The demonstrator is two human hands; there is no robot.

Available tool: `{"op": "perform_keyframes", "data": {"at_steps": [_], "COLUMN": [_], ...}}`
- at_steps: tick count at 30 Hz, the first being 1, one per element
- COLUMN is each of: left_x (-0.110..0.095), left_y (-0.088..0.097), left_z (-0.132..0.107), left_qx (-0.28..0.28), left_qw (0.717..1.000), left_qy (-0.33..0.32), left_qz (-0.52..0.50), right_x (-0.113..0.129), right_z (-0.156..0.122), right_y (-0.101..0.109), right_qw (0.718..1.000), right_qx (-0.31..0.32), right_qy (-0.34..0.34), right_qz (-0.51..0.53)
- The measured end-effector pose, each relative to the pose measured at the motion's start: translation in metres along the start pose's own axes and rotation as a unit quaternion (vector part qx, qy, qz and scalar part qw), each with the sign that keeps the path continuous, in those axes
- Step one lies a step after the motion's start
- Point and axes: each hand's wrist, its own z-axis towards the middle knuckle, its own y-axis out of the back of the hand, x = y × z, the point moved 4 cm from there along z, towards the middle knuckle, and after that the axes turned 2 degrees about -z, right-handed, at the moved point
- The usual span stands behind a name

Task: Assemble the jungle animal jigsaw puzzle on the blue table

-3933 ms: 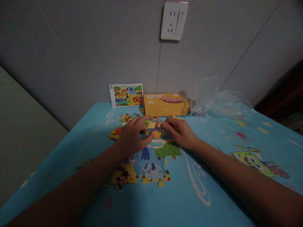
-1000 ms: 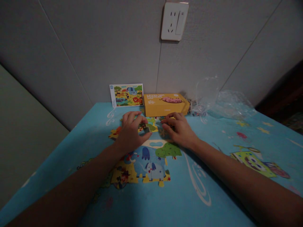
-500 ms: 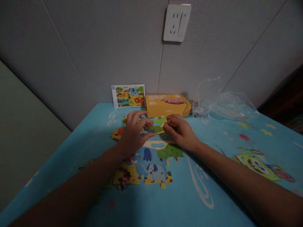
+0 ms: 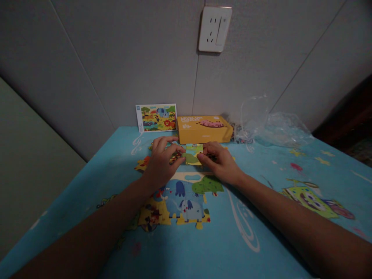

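Note:
A green and yellow jigsaw puzzle piece [image 4: 193, 155] is held up between my two hands, just in front of the yellow box. My right hand [image 4: 222, 162] pinches its right edge with thumb and fingers. At the left edge, the thumb and fingertips of my left hand [image 4: 162, 159] close on the same piece. Nearer to me lies a joined puzzle section [image 4: 186, 201] with blue elephants and a green bush; my left forearm covers part of its left side. Loose puzzle pieces, one orange and yellow [image 4: 142, 164], lie beside and behind my left hand, partly hidden.
Against the wall stand a picture card [image 4: 158, 118] of the animal scene and a yellow puzzle box [image 4: 203, 130]. Crumpled clear plastic [image 4: 285, 130] lies at the right rear. A blue printed cloth [image 4: 261, 240] covers the table. A socket [image 4: 215, 29] is on the wall.
My left thumb and fingers have drawn closer together at the piece's left edge. The piece has turned a little and sits straighter between my hands. The view has shifted slightly.

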Motion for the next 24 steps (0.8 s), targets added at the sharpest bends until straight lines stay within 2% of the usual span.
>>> {"op": "perform_keyframes", "data": {"at_steps": [6,24], "left_x": [0.0025,0.0041], "left_y": [-0.0006,0.0013], "left_z": [-0.0007,-0.0004], "left_qx": [-0.003,-0.018], "left_qw": [1.000,1.000], "left_qy": [0.020,0.018], "left_qz": [0.006,0.015], "right_x": [-0.0030,-0.0009], "right_z": [-0.0007,-0.0007], "right_y": [-0.0028,-0.0035], "right_qw": [1.000,1.000], "right_qx": [0.008,0.014], "right_qy": [0.000,0.002], "right_qz": [-0.004,0.003]}}
